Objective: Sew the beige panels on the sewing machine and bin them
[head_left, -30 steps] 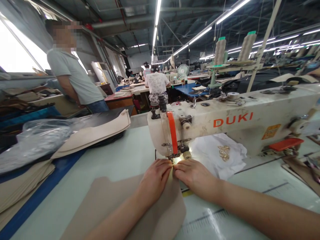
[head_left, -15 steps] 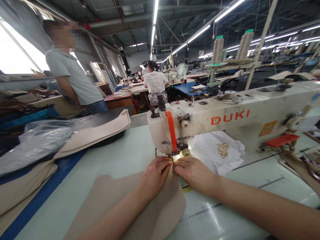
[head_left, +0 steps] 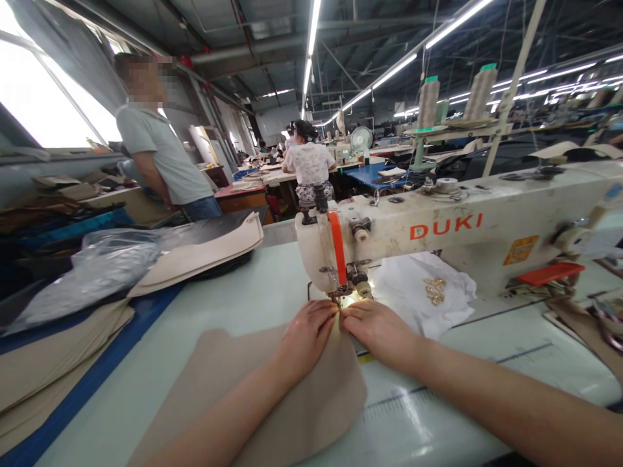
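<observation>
A tan piece of material [head_left: 253,383] lies flat on the pale sewing table [head_left: 233,298], its far edge under the needle of a white DUKI sewing machine [head_left: 438,227]. My left hand [head_left: 304,340] rests on the material just left of the needle, fingers curled and pressed down on it. My right hand [head_left: 382,334] lies just right of the needle, fingertips pinching the material's edge. Both hands' fingertips almost meet at the presser foot [head_left: 343,295], lit by the machine's lamp.
A white cloth with gold metal fittings [head_left: 435,288] lies behind the machine's arm. Stacked tan panels [head_left: 195,256] and a plastic bag [head_left: 97,266] sit at the left. A person in a grey shirt [head_left: 160,155] stands at left; another person [head_left: 309,165] sits further back. Thread cones [head_left: 428,100] stand above.
The hands stay at the needle, barely moved. The view has shifted slightly, so everything sits a little further right in the picture.
</observation>
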The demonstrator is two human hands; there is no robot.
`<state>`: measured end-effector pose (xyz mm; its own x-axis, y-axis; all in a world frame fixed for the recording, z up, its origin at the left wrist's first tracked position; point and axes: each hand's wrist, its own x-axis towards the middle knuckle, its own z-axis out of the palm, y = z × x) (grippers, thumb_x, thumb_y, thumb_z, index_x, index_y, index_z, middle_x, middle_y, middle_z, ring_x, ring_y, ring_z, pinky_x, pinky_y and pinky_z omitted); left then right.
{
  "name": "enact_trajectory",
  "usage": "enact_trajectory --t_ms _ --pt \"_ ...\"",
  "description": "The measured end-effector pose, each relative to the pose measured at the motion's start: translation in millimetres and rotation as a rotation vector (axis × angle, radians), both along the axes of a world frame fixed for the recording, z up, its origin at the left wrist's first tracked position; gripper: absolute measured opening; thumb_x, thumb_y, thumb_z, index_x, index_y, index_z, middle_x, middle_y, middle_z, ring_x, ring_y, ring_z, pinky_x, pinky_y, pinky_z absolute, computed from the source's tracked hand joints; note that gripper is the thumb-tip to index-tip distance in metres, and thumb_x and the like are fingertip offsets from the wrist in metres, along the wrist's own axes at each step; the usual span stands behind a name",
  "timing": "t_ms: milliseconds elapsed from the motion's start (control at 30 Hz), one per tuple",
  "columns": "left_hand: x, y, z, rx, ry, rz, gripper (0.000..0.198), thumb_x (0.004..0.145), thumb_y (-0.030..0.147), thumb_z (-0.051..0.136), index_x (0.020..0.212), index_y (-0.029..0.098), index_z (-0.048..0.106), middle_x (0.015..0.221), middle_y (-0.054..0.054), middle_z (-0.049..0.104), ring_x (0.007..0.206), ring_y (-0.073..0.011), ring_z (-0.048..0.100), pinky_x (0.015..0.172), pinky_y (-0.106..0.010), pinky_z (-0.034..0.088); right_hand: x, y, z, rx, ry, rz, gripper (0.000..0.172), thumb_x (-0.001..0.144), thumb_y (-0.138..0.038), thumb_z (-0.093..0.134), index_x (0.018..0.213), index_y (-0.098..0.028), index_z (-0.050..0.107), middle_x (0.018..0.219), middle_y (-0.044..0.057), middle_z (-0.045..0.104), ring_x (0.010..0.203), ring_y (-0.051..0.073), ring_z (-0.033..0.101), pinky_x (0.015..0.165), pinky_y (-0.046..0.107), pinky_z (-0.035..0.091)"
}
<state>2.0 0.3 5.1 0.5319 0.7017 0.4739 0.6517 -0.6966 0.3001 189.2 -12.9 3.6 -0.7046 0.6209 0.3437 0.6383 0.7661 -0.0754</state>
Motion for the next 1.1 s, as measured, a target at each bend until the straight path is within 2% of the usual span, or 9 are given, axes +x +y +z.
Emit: enact_trajectory --t_ms 300,533,1100 --pt "-3.1 -4.0 -2.1 0.0 0.14 0.001 0.029 0.092 0.021 0.039 0.108 0.015 0.062 0.111 -0.009 0.066 0.107 -0.0185 0.058 0.098 -0.037 0.047 4.4 -5.9 -0.8 0.006 0.0 0.062 0.005 0.088 -0.017 0.057 0.09 -0.014 0.061 0.096 0.006 0.066 0.097 0.019 0.059 0.089 0.031 0.043" --pt "-2.7 -5.6 0.3 -0.018 0.221 0.013 0.03 0.092 0.019 0.038 0.111 0.015 0.061 0.115 -0.009 0.065 0.109 -0.0186 0.058 0.098 -0.035 0.047 4.1 -3.5 -0.9 -0.018 -0.004 0.08 0.009 0.09 -0.016 0.053 0.094 -0.014 0.061 0.098 0.007 0.066 0.101 0.019 0.057 0.093 0.031 0.041" --pt "-3.3 4.0 -4.1 0.032 0.129 0.001 0.026 0.088 0.019 0.043 0.104 0.019 0.064 0.107 -0.006 0.068 0.099 -0.0188 0.063 0.092 -0.034 0.051 0.4 0.0 4.8 -0.058 0.004 0.093 0.012 0.09 -0.013 0.05 0.091 -0.011 0.062 0.1 0.01 0.067 0.099 0.018 0.059 0.094 0.029 0.041"
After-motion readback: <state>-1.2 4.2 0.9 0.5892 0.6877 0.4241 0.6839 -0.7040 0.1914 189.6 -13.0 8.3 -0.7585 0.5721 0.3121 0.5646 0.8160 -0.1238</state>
